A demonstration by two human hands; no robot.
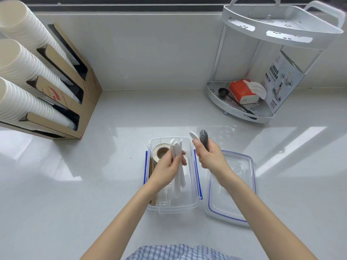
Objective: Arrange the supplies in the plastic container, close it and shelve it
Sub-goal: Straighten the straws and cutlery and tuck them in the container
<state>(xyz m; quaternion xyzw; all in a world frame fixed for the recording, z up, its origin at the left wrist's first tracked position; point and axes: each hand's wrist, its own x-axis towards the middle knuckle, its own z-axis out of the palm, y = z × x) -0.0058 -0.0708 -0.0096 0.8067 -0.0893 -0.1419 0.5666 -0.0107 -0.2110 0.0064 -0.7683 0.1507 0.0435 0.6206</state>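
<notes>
The countertop [112, 184] is glossy and smooth, mirroring window light. At its centre the container [195, 203] is clear plastic, as is the lid [232, 218] at its 3 o'clock. At 10 o'clock, a matt cardboard holder [88, 102] carries paper cups [18, 59].

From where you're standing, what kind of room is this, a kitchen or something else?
Probably an office pantry or drinks corner rather than a home kitchen. Long stacks of paper cups sit in a cardboard dispenser on a white counter, a corner rack holds tissues, and disposable cutlery is being packed into a plastic container.

Stacked white paper cups [16, 59] run off the left edge; print on the upright printed cardboard package [281, 85] is too small to read; the brown tape roll [159, 152] sits partly hidden behind the left hand [167, 167]
</notes>
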